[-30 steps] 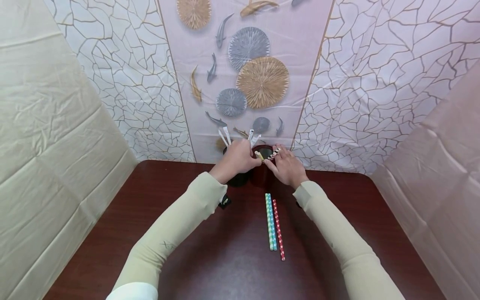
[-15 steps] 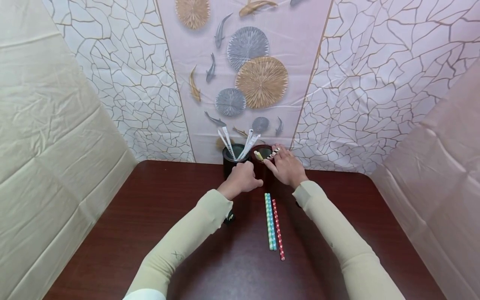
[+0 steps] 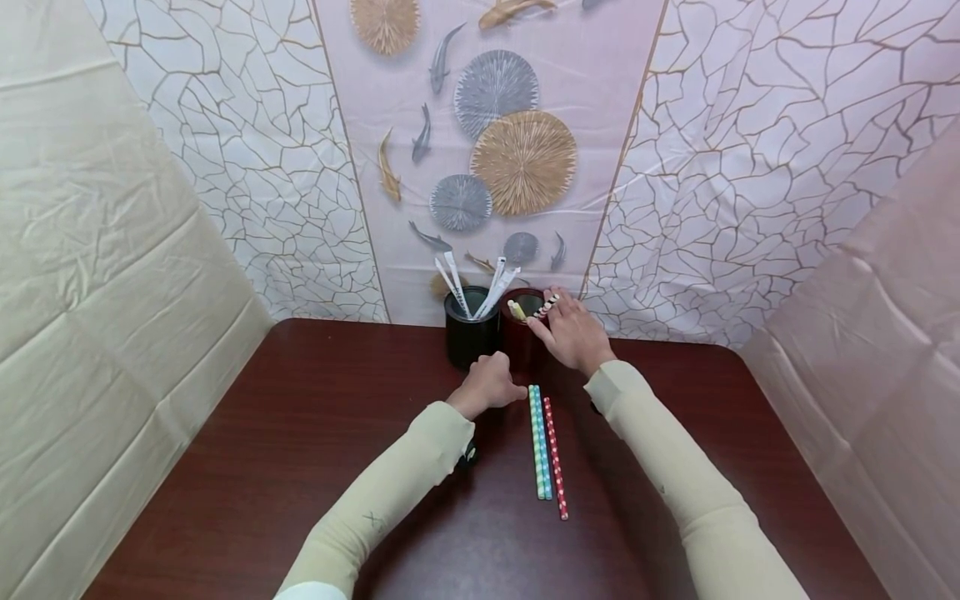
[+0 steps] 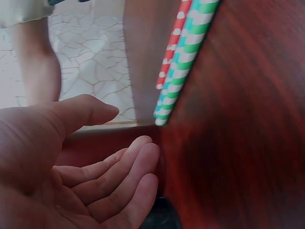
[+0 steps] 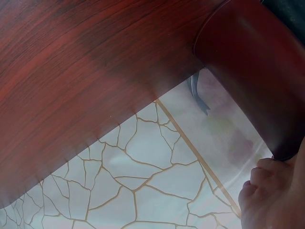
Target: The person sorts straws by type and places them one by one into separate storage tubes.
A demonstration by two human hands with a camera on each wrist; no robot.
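Observation:
My left hand (image 3: 489, 385) hovers over the table just in front of the cups, fingers loosely bent and holding nothing. Its thumb is near the upper ends of a green-and-white striped straw (image 4: 193, 47), a blue straw (image 3: 542, 442) and a red straw (image 3: 556, 458) with white marks. My right hand (image 3: 576, 335) grips the dark red cup (image 5: 257, 62) at its rim, thumb in front and fingers at the far side. Inside that cup stand a yellow straw (image 3: 517, 310) and a black-and-white striped straw (image 3: 545, 307). Its lower part is partly hidden.
Left of the red cup, touching or nearly touching it, stands a black cup (image 3: 471, 337) with several white-wrapped straws (image 3: 497, 290). Both cups are near the back edge of the dark wooden table (image 3: 337, 417). Patterned cloth (image 3: 660, 208) hangs behind.
My left hand has left the red cup, where it was beside the yellow straw, and come down toward the straws on the table. The right hand has stayed at the red cup.

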